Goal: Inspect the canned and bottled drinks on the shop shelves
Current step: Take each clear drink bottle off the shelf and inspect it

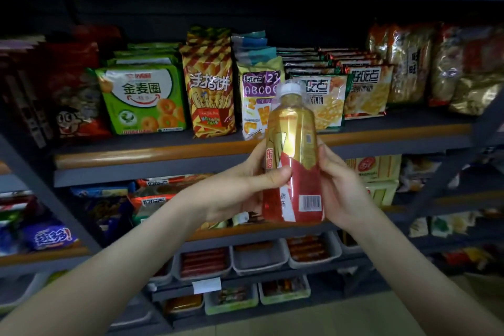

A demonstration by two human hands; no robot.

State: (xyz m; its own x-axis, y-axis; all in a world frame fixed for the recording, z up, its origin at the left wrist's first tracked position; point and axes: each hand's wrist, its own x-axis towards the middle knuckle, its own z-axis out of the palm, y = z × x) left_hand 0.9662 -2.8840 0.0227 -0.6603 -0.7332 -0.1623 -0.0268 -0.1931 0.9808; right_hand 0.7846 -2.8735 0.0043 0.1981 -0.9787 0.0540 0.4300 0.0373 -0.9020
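A plastic drink bottle (296,144) with a white cap and a gold and red label stands upright in front of the snack shelves. Its barcode faces me at the lower right of the label. My left hand (240,191) grips the bottle's left side, thumb across the front of the label. My right hand (341,185) holds the right side, fingers wrapped behind it. Both forearms reach up from the bottom of the view.
Behind the bottle a shelf (191,155) with an orange edge carries snack bags, among them a green bag (141,101) and a striped yellow and red bag (210,90). Lower shelves hold more packets and white trays (259,259) of small goods. A dark frame post slants at the right.
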